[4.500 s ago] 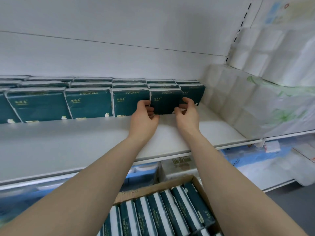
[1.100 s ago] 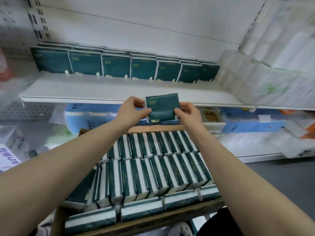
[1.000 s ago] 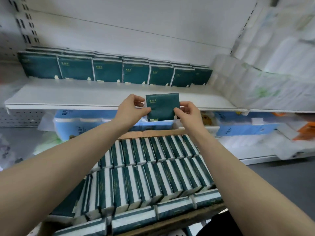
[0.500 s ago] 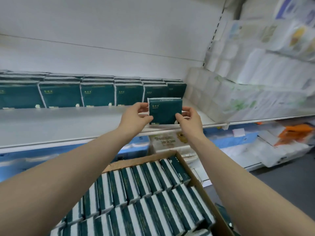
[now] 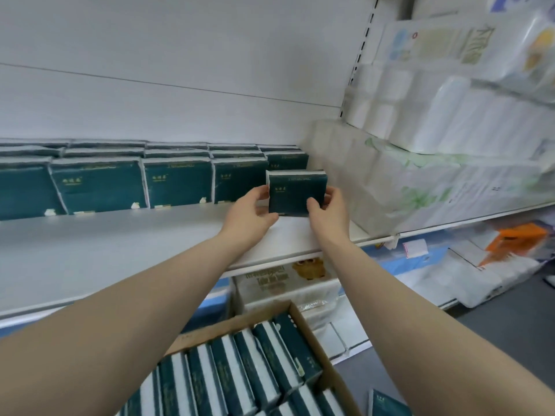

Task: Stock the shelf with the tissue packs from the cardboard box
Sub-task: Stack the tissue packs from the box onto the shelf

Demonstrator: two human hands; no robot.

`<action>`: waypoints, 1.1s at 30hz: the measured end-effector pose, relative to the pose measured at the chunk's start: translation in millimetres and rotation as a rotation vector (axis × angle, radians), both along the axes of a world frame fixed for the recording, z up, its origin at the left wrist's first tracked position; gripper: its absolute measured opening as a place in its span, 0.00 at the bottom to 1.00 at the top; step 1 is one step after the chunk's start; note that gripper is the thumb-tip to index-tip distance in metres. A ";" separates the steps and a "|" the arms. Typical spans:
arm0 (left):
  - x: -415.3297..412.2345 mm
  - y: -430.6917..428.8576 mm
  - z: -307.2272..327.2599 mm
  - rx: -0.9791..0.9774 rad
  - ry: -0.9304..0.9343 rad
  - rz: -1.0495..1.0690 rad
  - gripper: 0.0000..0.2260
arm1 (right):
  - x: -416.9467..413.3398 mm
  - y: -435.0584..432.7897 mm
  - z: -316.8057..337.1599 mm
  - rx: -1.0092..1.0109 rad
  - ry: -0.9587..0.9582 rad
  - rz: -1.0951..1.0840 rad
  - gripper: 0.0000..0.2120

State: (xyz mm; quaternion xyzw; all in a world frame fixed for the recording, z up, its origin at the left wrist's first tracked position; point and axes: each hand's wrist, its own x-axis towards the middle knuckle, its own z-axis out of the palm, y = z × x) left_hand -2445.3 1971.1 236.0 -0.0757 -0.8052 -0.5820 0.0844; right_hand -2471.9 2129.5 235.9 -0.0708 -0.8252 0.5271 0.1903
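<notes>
Pack (image 5: 292,190) standing upright at the shelf's (image 5: 120,244) right end, just nearer than the row (image 5: 177,183). Left hand (image 5: 250,214) and right hand (image 5: 329,211) gripping its sides. Box (image 5: 303,319) sitting below, near.

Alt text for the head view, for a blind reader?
The left hand and right hand hold a dark green tissue pack upright at the white shelf, at the right end of a row of matching packs. An open cardboard box below holds more.
</notes>
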 end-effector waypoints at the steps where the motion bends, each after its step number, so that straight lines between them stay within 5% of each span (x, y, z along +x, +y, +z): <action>1: -6.1 3.0 0.0 -0.013 0.009 -0.009 0.26 | -5.5 0.3 -0.6 0.007 0.003 -0.009 0.18; 17: -46.5 9.4 -15.6 -0.034 0.053 -0.016 0.28 | -55.9 -12.7 -9.2 0.006 0.037 -0.028 0.24; 33: -51.4 6.7 -20.8 -0.147 0.021 -0.011 0.30 | -53.7 -11.1 -11.5 0.100 0.020 0.099 0.19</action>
